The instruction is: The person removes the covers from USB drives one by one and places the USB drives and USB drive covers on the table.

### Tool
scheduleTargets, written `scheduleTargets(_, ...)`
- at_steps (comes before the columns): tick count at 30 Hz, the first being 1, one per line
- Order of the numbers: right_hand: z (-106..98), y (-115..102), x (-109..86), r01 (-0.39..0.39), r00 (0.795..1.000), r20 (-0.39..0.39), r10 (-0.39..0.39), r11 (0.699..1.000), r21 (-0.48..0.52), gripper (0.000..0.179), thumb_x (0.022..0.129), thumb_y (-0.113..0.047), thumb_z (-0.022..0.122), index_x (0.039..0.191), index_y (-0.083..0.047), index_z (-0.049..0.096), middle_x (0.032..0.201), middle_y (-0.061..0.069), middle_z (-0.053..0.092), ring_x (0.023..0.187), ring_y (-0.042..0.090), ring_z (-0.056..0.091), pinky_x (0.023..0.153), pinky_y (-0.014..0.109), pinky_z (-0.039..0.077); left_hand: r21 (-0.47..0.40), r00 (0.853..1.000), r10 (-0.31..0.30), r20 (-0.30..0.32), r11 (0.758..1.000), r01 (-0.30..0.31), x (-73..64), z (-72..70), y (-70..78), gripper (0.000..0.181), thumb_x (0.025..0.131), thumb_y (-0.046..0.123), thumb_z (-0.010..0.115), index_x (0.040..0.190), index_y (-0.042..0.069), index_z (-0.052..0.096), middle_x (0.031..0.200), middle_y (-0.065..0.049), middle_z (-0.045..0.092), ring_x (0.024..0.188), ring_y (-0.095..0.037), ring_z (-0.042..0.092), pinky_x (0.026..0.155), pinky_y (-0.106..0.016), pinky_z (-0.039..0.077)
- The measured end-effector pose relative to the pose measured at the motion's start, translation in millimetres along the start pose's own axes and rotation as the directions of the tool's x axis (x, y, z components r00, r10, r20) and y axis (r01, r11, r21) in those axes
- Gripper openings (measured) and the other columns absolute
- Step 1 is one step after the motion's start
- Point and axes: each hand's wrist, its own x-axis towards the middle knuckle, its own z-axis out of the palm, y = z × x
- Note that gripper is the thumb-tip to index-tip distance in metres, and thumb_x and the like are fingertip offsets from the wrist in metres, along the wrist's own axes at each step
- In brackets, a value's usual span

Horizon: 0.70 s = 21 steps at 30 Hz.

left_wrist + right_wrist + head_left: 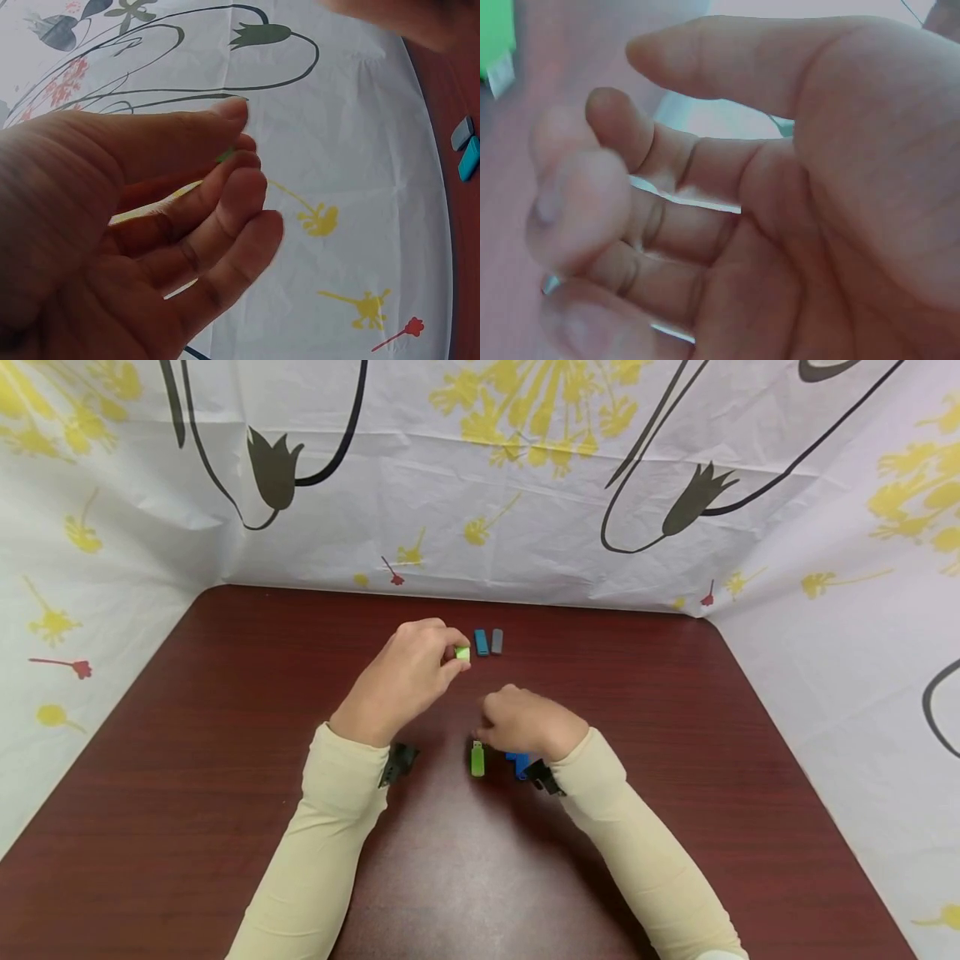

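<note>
My left hand [411, 675] is raised over the far middle of the table, pinching a small light green cap [462, 654] between thumb and fingertips. In the left wrist view the fingers hide most of the cap; a green sliver shows. My right hand [528, 722] hovers just beyond a green USB stick [477, 759], its metal plug pointing away from me. The right wrist view shows loosely bent fingers [577, 210] with nothing between them and the thumb. Partly covered by the right wrist is a blue piece [519, 764].
A teal USB stick [481, 642] and a grey one [497, 642] lie side by side at the back of the dark red table [187, 760]. A white patterned sheet [420, 543] encloses the table at the back and sides.
</note>
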Motion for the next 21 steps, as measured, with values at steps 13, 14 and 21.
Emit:
scheduleTargets(13, -29.4, 32.5, -27.4, -0.037, 0.972, -0.231, 0.041, 0.999, 0.024, 0.017, 0.106, -0.028, 0.07, 0.106, -0.011, 0.074, 0.095, 0.001, 0.072, 0.082, 0.017, 0.066, 0.074, 0.04, 0.056, 0.091, 0.983, -0.027, 0.182, 0.996, 0.01, 6.9, 12.8, -5.3, 0.008, 0.103, 0.006, 0.073, 0.1, 0.001, 0.079, 0.097, -0.011, 0.074, 0.087, -0.023, 0.066, 0.079, -0.033, 0.057)
scheduleTargets(14, -30.7, 35.0, -28.7, -0.038, 0.971, -0.237, 0.043, 0.999, 0.028, 0.017, 0.106, -0.028, 0.07, 0.106, -0.011, 0.074, 0.095, 0.001, 0.072, 0.082, 0.017, 0.066, 0.075, 0.04, 0.056, 0.1, 0.981, -0.03, 0.194, 0.995, 0.011, 6.2, 14.6, -6.2, 0.009, 0.103, 0.006, 0.074, 0.099, 0.002, 0.08, 0.095, -0.01, 0.074, 0.085, -0.022, 0.066, 0.078, -0.033, 0.058)
scheduleTargets(21, -38.2, 47.7, -36.1, -0.05, 0.962, -0.265, 0.064, 0.997, 0.061, 0.019, 0.106, -0.028, 0.068, 0.108, -0.01, 0.073, 0.093, 0.003, 0.07, 0.082, 0.018, 0.064, 0.076, 0.041, 0.055, 0.125, 0.953, -0.061, 0.296, 0.992, 0.025, -2.3, 38.7, -17.0, 0.008, 0.101, -0.001, 0.072, 0.098, 0.0, 0.08, 0.082, -0.007, 0.069, 0.074, -0.018, 0.059, 0.073, -0.029, 0.056)
